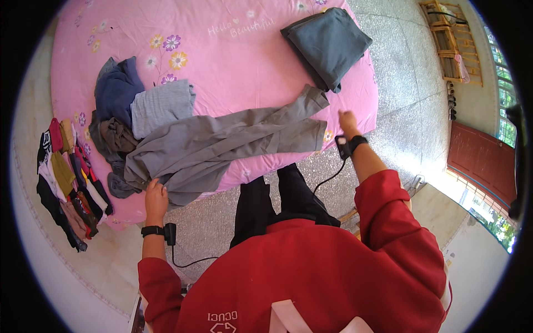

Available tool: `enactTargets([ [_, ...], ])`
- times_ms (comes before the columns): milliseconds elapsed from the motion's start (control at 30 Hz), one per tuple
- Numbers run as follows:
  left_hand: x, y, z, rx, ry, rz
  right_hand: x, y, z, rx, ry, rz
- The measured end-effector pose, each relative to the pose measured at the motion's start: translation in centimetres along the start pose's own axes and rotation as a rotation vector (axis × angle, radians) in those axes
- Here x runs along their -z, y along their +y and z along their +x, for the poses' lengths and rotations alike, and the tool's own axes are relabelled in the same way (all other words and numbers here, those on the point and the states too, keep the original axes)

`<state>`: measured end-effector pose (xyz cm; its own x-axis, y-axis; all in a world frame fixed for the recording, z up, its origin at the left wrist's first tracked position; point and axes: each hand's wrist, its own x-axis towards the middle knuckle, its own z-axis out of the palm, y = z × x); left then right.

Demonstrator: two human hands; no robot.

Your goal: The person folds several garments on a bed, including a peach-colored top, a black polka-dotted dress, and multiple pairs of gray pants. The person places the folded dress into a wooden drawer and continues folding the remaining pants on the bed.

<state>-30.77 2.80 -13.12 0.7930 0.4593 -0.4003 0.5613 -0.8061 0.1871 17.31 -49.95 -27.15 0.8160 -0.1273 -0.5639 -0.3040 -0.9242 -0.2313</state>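
Observation:
A pair of grey trousers [225, 135] lies lengthwise along the near side of the bed, its legs pointing right and one leg angled a little away from the other. At the waist end, my left hand [156, 199] has its fingers on the fabric and seems to grip the edge. My right hand [348, 121] is just beyond the trouser hems, apart from them, with its fingers curled and nothing visible in them. A folded dark grey-green garment [331, 45] lies on the bed's far right corner.
Pink floral bedding [233, 62] covers the bed. At its left lie a navy garment [118, 89], a light grey folded cloth [164, 106] and a crumpled brown garment [116, 135]. Many-coloured clothes [68, 179] are beyond the left edge. Cables trail from both wrist devices. A wooden rack [452, 41] stands far right.

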Motion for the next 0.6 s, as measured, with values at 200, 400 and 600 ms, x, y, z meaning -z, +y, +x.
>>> enactTargets([
  [200, -1.7, 0.3, 0.8, 0.096, 0.129, -0.039, -7.7, 3.6, -8.3, 0.144, -0.083, 0.111],
  [400, -2.5, -0.1, 1.2, 0.156, 0.216, -0.038, -4.3, 3.7, -9.2, 0.15, 0.034, 0.426],
  [600, -3.3, 0.7, 0.4, 0.379, 0.252, -0.144, 6.4, 5.2, -10.4, -0.171, -0.109, 0.561],
])
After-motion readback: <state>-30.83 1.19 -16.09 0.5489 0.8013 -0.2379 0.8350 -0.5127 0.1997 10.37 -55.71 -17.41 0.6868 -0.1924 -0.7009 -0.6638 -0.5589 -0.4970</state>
